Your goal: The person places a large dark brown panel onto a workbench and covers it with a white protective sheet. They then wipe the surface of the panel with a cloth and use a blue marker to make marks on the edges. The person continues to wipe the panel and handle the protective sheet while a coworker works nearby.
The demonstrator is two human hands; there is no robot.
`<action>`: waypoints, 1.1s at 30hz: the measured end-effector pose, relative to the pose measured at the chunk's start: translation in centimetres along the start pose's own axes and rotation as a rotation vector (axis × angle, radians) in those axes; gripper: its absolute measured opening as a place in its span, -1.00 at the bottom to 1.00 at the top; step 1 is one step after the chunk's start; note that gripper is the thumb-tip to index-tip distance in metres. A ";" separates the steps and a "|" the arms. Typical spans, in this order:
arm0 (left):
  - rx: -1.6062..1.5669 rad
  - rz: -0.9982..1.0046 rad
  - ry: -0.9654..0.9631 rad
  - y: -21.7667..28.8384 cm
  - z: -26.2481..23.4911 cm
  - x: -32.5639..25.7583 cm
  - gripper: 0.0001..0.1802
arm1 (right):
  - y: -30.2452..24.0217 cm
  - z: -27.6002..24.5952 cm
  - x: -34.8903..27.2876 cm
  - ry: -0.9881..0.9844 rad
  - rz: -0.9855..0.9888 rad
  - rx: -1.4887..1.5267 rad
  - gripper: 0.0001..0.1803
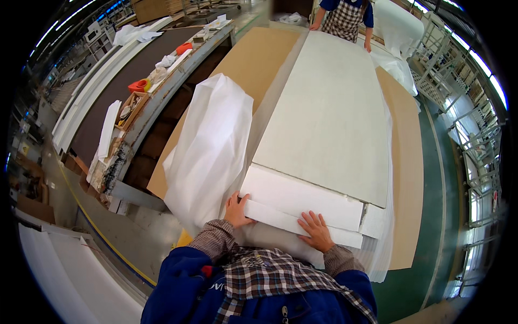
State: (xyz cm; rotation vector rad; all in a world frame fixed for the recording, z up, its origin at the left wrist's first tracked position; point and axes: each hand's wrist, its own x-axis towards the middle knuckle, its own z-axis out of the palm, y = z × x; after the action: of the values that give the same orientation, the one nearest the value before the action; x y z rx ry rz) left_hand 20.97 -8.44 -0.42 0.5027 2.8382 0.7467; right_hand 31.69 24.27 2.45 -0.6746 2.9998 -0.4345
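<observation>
A long pale off-white panel (pixel 334 102) lies flat, stretching away from me. Against its near end are a white foam board (pixel 302 195) and, closer to me, a narrow white foam strip (pixel 280 220). My left hand (pixel 236 211) is curled round the strip's left end, fingers on the far side and thumb on the near side. My right hand (pixel 317 232) rests flat on the strip's right half, fingers spread. A small white foam block (pixel 373 221) sits at the panel's near right corner. Under these pieces lies translucent wrapping sheet (pixel 382 258).
A co-worker (pixel 345 19) stands at the panel's far end, hands at its edges. Brown cardboard (pixel 406 178) shows on both sides. Bunched white foam sheet (pixel 213 146) lies at the left. Beyond it stands a worn bench (pixel 178 70) with a wooden tool box (pixel 131 110). Metal racks (pixel 480 140) line the right.
</observation>
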 end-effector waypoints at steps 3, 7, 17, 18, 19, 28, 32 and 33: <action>-0.024 0.034 0.012 -0.1 -0.7 0.5 0.12 | 0.2 0.4 0.1 -0.030 -0.014 -0.012 -0.28; 0.051 0.006 -0.156 0.8 -2.3 1.0 0.21 | 0.9 0.9 0.2 -0.070 -0.039 -0.073 -0.25; 0.036 0.042 -0.156 2.2 -1.7 0.7 0.18 | -0.6 0.5 0.1 0.081 0.113 -0.036 -0.18; 0.052 0.028 -0.145 1.9 -1.6 0.8 0.17 | -0.7 0.4 0.6 0.056 0.165 -0.023 -0.18; 0.051 0.051 -0.148 1.6 -1.6 0.8 0.17 | -0.7 0.4 0.9 0.037 0.195 -0.021 -0.18; 0.018 0.062 -0.118 1.0 -2.1 0.6 0.11 | -0.6 0.4 3.9 0.070 0.278 -0.085 -0.26; 0.309 0.020 0.527 -2.0 -5.7 -1.0 0.07 | -0.7 0.6 3.7 0.114 0.277 -0.024 -0.27; 0.307 -0.110 0.557 -3.3 -6.8 -1.5 0.10 | -0.7 0.7 3.7 0.124 0.283 -0.027 -0.28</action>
State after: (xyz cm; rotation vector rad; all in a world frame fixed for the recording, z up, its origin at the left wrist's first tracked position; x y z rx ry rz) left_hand 19.80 -14.72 3.93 0.1885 3.4940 0.4878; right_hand 28.70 21.89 2.06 -0.2236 3.1540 -0.4347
